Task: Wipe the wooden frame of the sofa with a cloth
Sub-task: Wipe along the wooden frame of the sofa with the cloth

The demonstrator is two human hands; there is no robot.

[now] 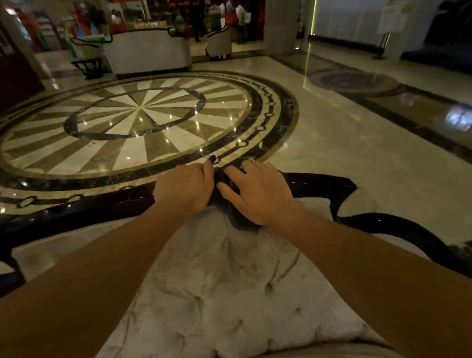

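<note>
A dark glossy wooden frame (70,211) runs along the top of the sofa's tufted white backrest (219,273). A dark cloth (239,219) is bunched over the frame's carved centre peak and hangs onto the upholstery. My left hand (184,188) grips the cloth's left side with curled fingers. My right hand (257,194) lies flat on top of the cloth, pressing it against the frame. Much of the cloth is hidden under both hands.
Beyond the frame lies a polished marble floor with a round starburst inlay (136,112). Another white sofa (147,53) and an armchair (219,44) stand far back, with several people behind. A pillar (280,19) rises at the back right.
</note>
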